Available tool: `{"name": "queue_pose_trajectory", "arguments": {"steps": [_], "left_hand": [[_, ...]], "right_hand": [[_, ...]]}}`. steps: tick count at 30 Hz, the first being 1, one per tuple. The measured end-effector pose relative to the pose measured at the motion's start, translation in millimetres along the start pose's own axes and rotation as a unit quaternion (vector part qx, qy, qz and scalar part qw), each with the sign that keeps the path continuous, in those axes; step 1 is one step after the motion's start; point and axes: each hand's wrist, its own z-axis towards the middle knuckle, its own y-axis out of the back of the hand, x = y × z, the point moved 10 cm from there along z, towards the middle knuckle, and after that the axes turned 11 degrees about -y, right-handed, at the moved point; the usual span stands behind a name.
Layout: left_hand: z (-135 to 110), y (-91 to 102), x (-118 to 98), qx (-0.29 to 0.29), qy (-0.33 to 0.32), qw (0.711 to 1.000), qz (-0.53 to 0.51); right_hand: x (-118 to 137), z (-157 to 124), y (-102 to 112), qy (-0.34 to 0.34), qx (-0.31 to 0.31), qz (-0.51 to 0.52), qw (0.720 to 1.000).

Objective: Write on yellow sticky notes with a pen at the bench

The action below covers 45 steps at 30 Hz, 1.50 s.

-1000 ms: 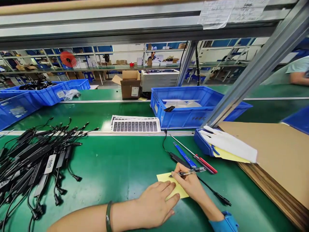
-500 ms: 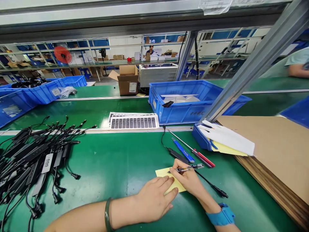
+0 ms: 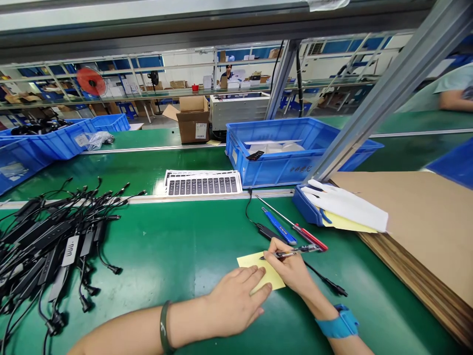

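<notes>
1) Left hand [image 3: 238,301] rests palm down, fingers slightly spread, on the near left part of the yellow paper [image 3: 274,279];
2) Right hand [image 3: 291,271] pinches a pen [image 3: 306,249] between thumb and fingers, its tip near the paper's far edge;
3) The paper lies on the green table [image 3: 173,251], right of centre;
4) Just beyond the right hand lie a blue cutter [image 3: 279,227] and a red-handled screwdriver [image 3: 311,237]; far left, a heap of black cables [image 3: 50,236]
</notes>
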Motion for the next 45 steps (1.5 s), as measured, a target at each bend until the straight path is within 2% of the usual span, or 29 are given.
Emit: {"name": "queue_pose_trajectory", "arguments": {"steps": [2, 10, 20, 30, 36, 42, 45], "left_hand": [[0.1, -0.2, 0.0, 0.002, 0.000, 1.000, -0.003], [0.9, -1.1, 0.5, 0.007, 0.004, 1.000, -0.008], [0.2, 0.2, 0.0, -0.011, 0.000, 1.000, 0.003], [0.9, -1.2, 0.0, 0.004, -0.001, 1.000, -0.002], [2.3, 0.9, 1.7, 0.021, 0.006, 1.000, 0.006], [1.8, 1.7, 3.0, 0.016, 0.014, 1.000, 0.004], [-0.1, -0.6, 5.9, 0.001, 0.027, 1.000, 0.005]], "right_hand": [[0.7, -1.0, 1.6, 0.006, -0.009, -0.009, 1.000], [0.1, 0.1, -5.0, -0.001, 0.016, -0.014, 1.000], [-0.8, 0.1, -3.7, -0.002, 0.014, -0.014, 1.000], [4.0, 0.4, -0.4, 0.007, -0.003, -0.020, 1.000], [4.7, 1.3, 11.3, 0.001, -0.041, 0.001, 0.999], [3.3, 0.8, 16.3, 0.013, -0.083, -0.025, 0.996], [1.4, 1.3, 11.7, 0.010, -0.071, -0.011, 0.997]]}}
